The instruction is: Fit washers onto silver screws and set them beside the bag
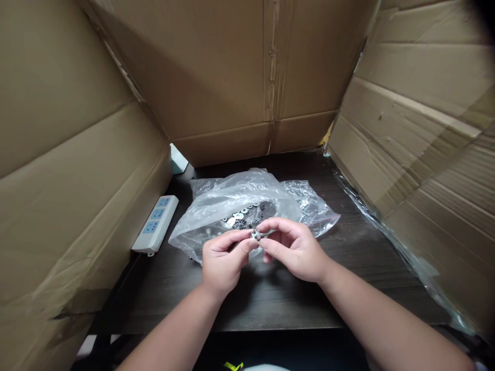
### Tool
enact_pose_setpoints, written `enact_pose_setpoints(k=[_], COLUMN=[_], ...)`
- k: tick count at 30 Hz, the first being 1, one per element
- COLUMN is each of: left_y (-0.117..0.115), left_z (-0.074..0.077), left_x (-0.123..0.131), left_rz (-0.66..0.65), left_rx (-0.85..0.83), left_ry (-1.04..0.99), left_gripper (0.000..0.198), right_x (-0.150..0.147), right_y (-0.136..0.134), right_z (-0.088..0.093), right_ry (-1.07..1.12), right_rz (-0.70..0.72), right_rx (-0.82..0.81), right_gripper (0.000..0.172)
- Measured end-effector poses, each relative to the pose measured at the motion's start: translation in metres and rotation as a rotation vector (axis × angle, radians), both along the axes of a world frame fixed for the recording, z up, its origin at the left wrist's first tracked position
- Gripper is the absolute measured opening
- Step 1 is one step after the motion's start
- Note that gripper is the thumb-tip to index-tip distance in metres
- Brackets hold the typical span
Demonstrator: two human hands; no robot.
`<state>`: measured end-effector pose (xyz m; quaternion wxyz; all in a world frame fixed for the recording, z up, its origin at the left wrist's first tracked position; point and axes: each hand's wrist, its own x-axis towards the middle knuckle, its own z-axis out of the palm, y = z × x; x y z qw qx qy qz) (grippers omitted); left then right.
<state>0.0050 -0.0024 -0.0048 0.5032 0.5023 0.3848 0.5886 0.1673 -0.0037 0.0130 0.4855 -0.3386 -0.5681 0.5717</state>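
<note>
Both hands meet over the near side of an open clear plastic bag [185, 229]. Pinched between their fingertips is a small silvery metal bolt [255, 235] with what looks like a nut or washers on it. My left hand [223, 263] grips its left end between thumb and forefinger. From the right, my right hand [294, 250] closes its thumb and fingers on the other end, where part of a thin shank shows. Fingertips hide much of the piece. Just behind it, loose metal washers [240, 216] and small dark toothed pieces [240, 224] lie in the bag.
A white power strip [157, 224] with blue sockets lies at the left. Another clear bag [309, 206] spreads to the right on the dark wooden table [348, 293]. Cardboard walls [224, 77] enclose the back and both sides. A pale block [178, 158] stands at the back left.
</note>
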Motion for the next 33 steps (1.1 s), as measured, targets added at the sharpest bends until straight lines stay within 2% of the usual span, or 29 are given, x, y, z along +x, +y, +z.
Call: enact_pose_setpoints(k=[4,9,14,18,24,29,33], left_y=[0.0,-0.002,-0.0031,-0.003,-0.0028,-0.0033,-0.0042], left_z=[-0.0004,0.0003,0.0004,-0.0009,-0.0008,0.0017,0.0006], left_x=[0.0002,0.0002,-0.0004,-0.0005,-0.0007,-0.0003,-0.001], left_rz=[-0.049,-0.045,-0.034,-0.016,-0.049,-0.037,-0.015], left_rx=[-0.021,0.07,0.103,0.057,0.013,0.089,0.177], left_ry=[-0.051,0.031,0.093,0.057,-0.04,0.037,0.131], left_gripper=[0.013,0.013,0.013,0.014,0.014,0.014,0.017], right_x=[-0.0021,0.0,0.0022,0.0011,-0.0023,-0.0014,0.0009], right_y=[-0.0006,-0.0003,0.0012,0.0005,-0.0017,-0.002,-0.0023], right_z=[-0.0006,0.0024,0.0021,0.0011,-0.0015,0.0002,0.0035], right_ry=[0.003,-0.052,-0.163,-0.069,0.018,-0.077,-0.241], right_rz=[-0.02,0.02,0.075,0.046,-0.016,-0.008,-0.002], right_rx=[-0.007,0.018,0.01,0.002,0.063,0.123,0.2], right_gripper=[0.021,0.02,0.035,0.022,0.015,0.013,0.026])
